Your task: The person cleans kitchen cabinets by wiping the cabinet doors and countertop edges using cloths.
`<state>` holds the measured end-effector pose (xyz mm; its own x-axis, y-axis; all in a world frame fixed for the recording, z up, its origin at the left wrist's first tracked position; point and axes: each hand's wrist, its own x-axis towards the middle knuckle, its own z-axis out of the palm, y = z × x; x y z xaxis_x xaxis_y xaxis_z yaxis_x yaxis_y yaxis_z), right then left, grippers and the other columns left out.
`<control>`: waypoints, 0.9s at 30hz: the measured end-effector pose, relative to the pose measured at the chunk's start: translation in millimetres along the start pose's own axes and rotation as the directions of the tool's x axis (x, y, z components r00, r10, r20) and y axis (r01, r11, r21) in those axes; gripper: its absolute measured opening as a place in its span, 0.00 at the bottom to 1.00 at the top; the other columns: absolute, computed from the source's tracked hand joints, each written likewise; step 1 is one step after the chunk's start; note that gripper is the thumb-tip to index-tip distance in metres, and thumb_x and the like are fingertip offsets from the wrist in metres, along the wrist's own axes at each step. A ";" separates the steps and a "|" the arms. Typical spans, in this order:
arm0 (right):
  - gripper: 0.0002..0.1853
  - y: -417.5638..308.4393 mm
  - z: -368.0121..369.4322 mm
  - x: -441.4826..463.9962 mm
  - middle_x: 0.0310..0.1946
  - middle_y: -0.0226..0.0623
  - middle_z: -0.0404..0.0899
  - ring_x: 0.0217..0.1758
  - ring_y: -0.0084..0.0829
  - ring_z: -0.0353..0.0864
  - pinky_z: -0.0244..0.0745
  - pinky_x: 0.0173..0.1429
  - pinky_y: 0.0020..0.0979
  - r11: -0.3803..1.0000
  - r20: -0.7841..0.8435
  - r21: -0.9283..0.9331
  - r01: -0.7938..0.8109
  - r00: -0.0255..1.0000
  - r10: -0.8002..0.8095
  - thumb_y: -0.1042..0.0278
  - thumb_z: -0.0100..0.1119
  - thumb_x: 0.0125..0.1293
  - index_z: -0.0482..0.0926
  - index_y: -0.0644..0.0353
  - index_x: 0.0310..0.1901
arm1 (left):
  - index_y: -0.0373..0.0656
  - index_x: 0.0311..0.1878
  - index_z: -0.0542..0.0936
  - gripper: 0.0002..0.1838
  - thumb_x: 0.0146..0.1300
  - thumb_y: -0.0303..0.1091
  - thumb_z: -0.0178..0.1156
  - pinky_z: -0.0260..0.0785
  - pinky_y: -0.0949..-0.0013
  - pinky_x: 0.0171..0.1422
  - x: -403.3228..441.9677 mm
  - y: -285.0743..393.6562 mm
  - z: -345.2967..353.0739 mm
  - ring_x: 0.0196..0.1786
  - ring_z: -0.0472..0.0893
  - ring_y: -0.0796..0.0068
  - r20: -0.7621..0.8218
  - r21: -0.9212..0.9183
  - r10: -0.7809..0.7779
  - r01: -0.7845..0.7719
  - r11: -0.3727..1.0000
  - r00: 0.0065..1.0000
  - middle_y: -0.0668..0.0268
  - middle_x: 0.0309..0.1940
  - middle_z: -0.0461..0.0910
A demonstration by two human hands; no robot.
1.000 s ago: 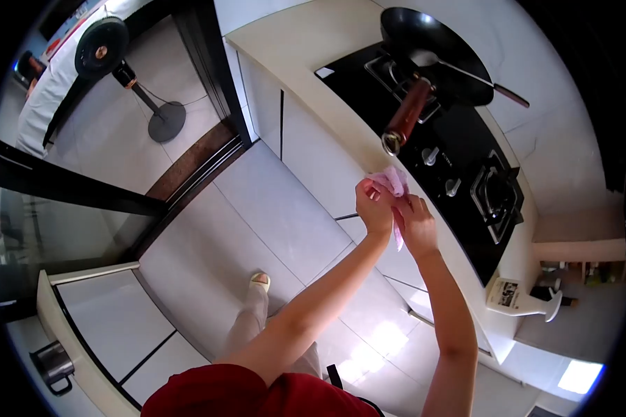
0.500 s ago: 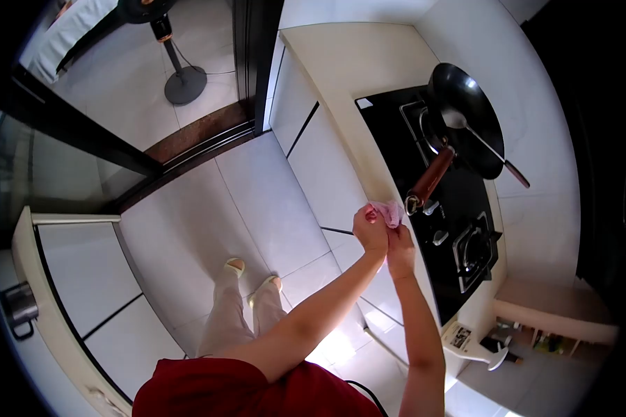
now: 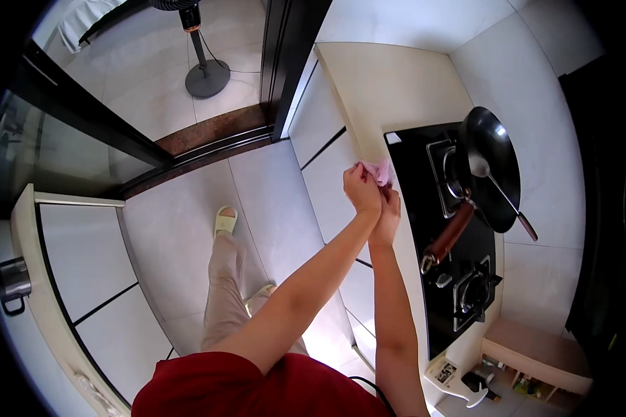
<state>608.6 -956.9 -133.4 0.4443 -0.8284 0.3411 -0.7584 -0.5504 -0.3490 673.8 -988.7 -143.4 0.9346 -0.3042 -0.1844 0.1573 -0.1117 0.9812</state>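
Note:
A crumpled pink cloth (image 3: 378,171) is bunched between my two hands at the front edge of the counter. My left hand (image 3: 362,191) is closed on its near side, fingers curled in. Just beside it, my right hand (image 3: 387,212) grips the cloth from below, the wrists almost touching. Part of the cloth is hidden by my fingers. To the right is the black gas stove (image 3: 424,229), with a wok (image 3: 501,181) tilted over the far burner. Its brown handle (image 3: 452,233) points toward me, and a long-handled spatula (image 3: 490,177) lies in the pan.
Beyond my hands runs the beige counter (image 3: 389,76). A second burner (image 3: 474,293) sits nearer me, beside a wooden shelf (image 3: 535,358). A metal pot (image 3: 12,281) stands on the left counter. A fan (image 3: 207,78) stands past the sliding door frame (image 3: 97,115).
My hands have moved forward along the counter edge with the cloth, away from the wok handle's end. One foot has stepped forward, and the view has shifted.

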 end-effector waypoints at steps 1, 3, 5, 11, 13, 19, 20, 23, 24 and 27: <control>0.19 -8.2 4.6 11.7 0.46 0.37 0.75 0.50 0.40 0.75 0.75 0.53 0.35 1.000 -0.018 -0.014 0.003 1.000 -0.003 0.72 0.63 0.56 0.80 0.59 0.51 | 0.39 0.41 0.85 0.08 0.58 0.27 0.62 0.74 0.64 0.47 14.0 2.9 2.1 0.40 0.82 0.59 0.005 -0.005 -0.001 0.001 1.000 1.000 0.55 0.40 0.81; 0.15 -21.1 20.0 36.5 0.46 0.37 0.76 0.51 0.37 0.76 0.75 0.53 0.31 0.999 -0.034 -0.036 0.001 0.999 -0.002 0.73 0.63 0.59 0.82 0.61 0.49 | 0.39 0.40 0.85 0.08 0.58 0.28 0.63 0.75 0.64 0.47 44.2 8.4 8.1 0.40 0.83 0.59 0.016 -0.012 -0.008 0.008 1.000 1.000 0.56 0.39 0.82; 0.14 -32.8 40.3 63.1 0.45 0.36 0.75 0.49 0.34 0.75 0.74 0.51 0.29 0.999 -0.080 -0.003 -0.040 0.996 0.040 0.72 0.62 0.62 0.81 0.62 0.49 | 0.37 0.39 0.86 0.08 0.58 0.29 0.65 0.75 0.65 0.46 78.4 13.9 14.2 0.39 0.84 0.61 0.046 -0.052 -0.125 0.128 0.990 0.991 0.55 0.38 0.84; 0.16 -76.8 114.0 188.6 0.48 0.32 0.75 0.53 0.37 0.73 0.73 0.56 0.32 0.857 0.065 0.394 -0.332 0.940 0.334 0.72 0.59 0.62 0.81 0.53 0.52 | 0.33 0.39 0.85 0.10 0.58 0.31 0.67 0.76 0.66 0.44 218.3 37.5 52.4 0.37 0.85 0.68 0.070 -0.045 -0.203 0.207 0.977 0.977 0.54 0.34 0.85; 0.15 -91.3 134.7 232.0 0.49 0.31 0.74 0.54 0.37 0.73 0.74 0.56 0.33 0.825 0.098 0.448 -0.345 0.936 0.338 0.72 0.57 0.63 0.79 0.53 0.53 | 0.33 0.33 0.86 0.08 0.57 0.30 0.66 0.74 0.66 0.39 267.5 51.9 62.9 0.31 0.83 0.70 0.088 -0.065 -0.184 0.190 0.980 0.979 0.55 0.27 0.85; 0.14 -120.6 159.5 320.2 0.51 0.36 0.73 0.54 0.41 0.73 0.76 0.54 0.38 0.999 0.129 -0.053 0.004 0.992 0.003 0.72 0.54 0.64 0.79 0.54 0.51 | 0.31 0.21 0.81 0.09 0.53 0.26 0.62 0.68 0.64 0.29 348.7 54.1 87.8 0.24 0.75 0.78 0.126 -0.075 -0.046 0.056 0.996 0.991 0.59 0.17 0.80; 0.14 -120.7 159.2 319.7 0.51 0.36 0.73 0.54 0.41 0.73 0.76 0.54 0.38 0.999 0.141 -0.052 -0.007 0.990 0.014 0.72 0.54 0.64 0.79 0.54 0.51 | 0.31 0.21 0.81 0.09 0.53 0.26 0.61 0.67 0.64 0.28 347.4 48.2 87.2 0.23 0.73 0.80 0.106 -0.102 -0.045 0.056 0.993 0.993 0.60 0.15 0.79; 0.13 -135.4 137.8 306.0 0.51 0.38 0.75 0.55 0.41 0.74 0.75 0.55 0.36 0.741 0.223 0.445 -0.502 0.864 0.452 0.69 0.53 0.65 0.78 0.58 0.51 | 0.31 0.26 0.82 0.10 0.57 0.29 0.63 0.70 0.65 0.33 321.4 58.1 68.9 0.27 0.76 0.76 0.196 -0.083 -0.072 0.090 0.992 0.978 0.58 0.21 0.81; 0.14 -123.4 135.6 283.0 0.51 0.39 0.75 0.55 0.41 0.74 0.74 0.55 0.36 0.866 0.148 0.321 -0.383 0.924 0.353 0.70 0.54 0.65 0.78 0.58 0.51 | 0.32 0.28 0.82 0.10 0.59 0.31 0.63 0.71 0.65 0.36 305.2 49.4 67.5 0.29 0.78 0.73 0.193 -0.062 -0.055 0.068 0.996 0.980 0.56 0.24 0.82; 0.16 -66.6 113.3 184.0 0.51 0.40 0.77 0.55 0.42 0.75 0.74 0.55 0.36 0.998 -0.004 0.006 -0.065 0.998 0.065 0.75 0.58 0.62 0.80 0.58 0.52 | 0.34 0.38 0.82 0.09 0.62 0.32 0.62 0.72 0.65 0.44 214.1 41.4 26.1 0.38 0.80 0.64 0.282 0.011 -0.054 0.053 0.999 0.958 0.55 0.34 0.81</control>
<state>795.0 -1084.3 -146.3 0.3923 -0.8618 0.3216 -0.7825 -0.4964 -0.3757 872.1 -1083.2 -143.7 0.7968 -0.5521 -0.2456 0.2032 -0.1381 0.9694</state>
